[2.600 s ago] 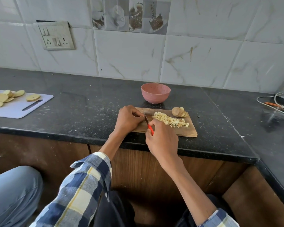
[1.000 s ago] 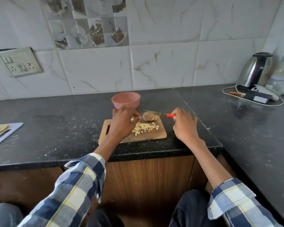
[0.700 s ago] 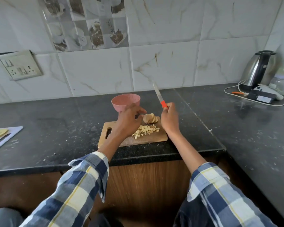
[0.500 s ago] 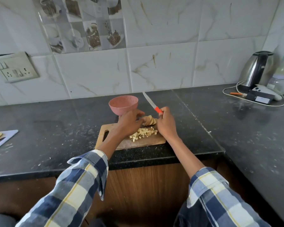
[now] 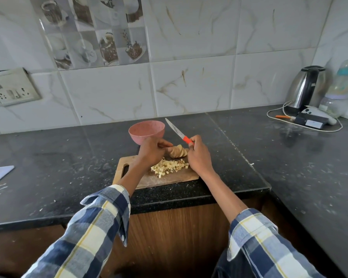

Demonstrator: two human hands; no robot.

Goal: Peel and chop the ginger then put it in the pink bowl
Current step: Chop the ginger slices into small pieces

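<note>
We see the right hand [image 5: 197, 157] grasping a knife [image 5: 179, 133] by its red handle, the blade lifted off the wooden cutting board [image 5: 169, 177] and pointing up and away toward the tiled wall. The left hand [image 5: 152, 152] pinches the sliced ginger piece [image 5: 178, 152] at the board's far edge, its fingers curled against the left side of the slices. A heap of chopped ginger cubes [image 5: 169, 167] lies mid-board, between the two hands (a few cubes stray toward the near side). The pink bowl [image 5: 146, 131] stands on the dark tabletop [image 5: 68, 167] just behind the board, close behind the left hand. A steel kettle [image 5: 305, 87] sits far off in the right corner.
</note>
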